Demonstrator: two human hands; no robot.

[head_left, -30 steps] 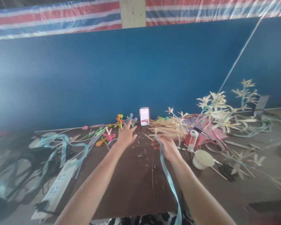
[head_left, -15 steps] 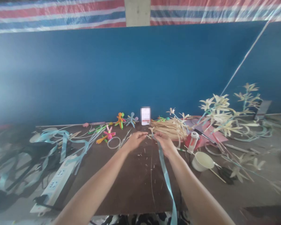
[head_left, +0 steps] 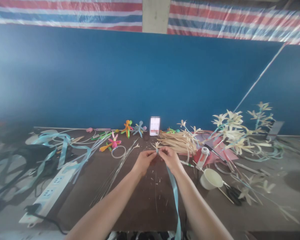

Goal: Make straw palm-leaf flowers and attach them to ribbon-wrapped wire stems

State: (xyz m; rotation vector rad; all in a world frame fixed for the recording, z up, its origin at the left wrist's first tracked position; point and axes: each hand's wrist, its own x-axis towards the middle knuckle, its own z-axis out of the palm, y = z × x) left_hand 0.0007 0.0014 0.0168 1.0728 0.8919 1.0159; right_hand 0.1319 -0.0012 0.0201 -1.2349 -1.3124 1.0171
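Observation:
My left hand (head_left: pixel 145 162) pinches the base of a small pale straw-coloured flower (head_left: pixel 156 145), its petals pointing up between my hands. Close against it, my right hand (head_left: pixel 171 160) pinches a light blue ribbon (head_left: pixel 174 191) at the flower's base. The ribbon's long end hangs past my right wrist to the table's front edge. A thin wire (head_left: pixel 156 195) runs down below the flower. My fingertips hide just how ribbon, flower and wire meet.
Loose wires (head_left: pixel 115 170) and a white power strip (head_left: pixel 48 195) lie left. Behind my hands stand a phone (head_left: pixel 154 126) and bright fuzzy figures (head_left: pixel 127 128). Rightward are dried strips (head_left: pixel 178 141), a glue bottle (head_left: pixel 203 158), a cup (head_left: pixel 211 179), scissors (head_left: pixel 233 195) and finished flower sprays (head_left: pixel 233 130).
My hands have drawn together and slightly lower. The flower now stands upright between them, with the ribbon held at its base. The head view has shifted a little.

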